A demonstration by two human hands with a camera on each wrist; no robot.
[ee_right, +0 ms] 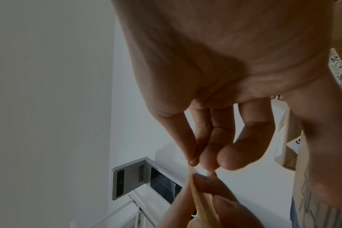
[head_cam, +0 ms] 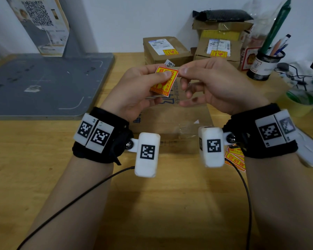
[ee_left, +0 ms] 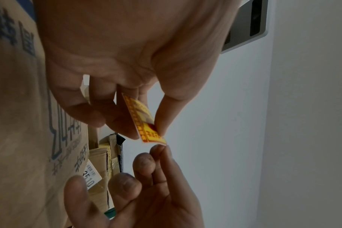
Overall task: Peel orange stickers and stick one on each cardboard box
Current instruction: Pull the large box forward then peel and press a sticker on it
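Observation:
An orange sticker [head_cam: 163, 83] with red print is held up between both hands over a flat brown cardboard box [head_cam: 170, 120] with blue lettering. My left hand [head_cam: 162, 76] grips the sticker, thumb on its face and fingers behind. My right hand [head_cam: 180, 72] pinches its top right corner with thumb and forefinger. In the left wrist view the sticker [ee_left: 144, 121] sits between thumb and fingers, its white lower corner meeting the right fingertips [ee_left: 158, 148]. The right wrist view shows the sticker [ee_right: 199, 200] edge-on. Two cardboard boxes [head_cam: 165, 49] [head_cam: 219, 49] at the back each carry an orange sticker.
A loose pile of orange stickers [head_cam: 235, 157] lies under my right wrist. A grey mat [head_cam: 43, 82] covers the table's left. A mesh pen holder [head_cam: 266, 65] and a yellow-green cup [head_cam: 300, 103] stand on the right. A black bag [head_cam: 222, 15] tops the stacked boxes.

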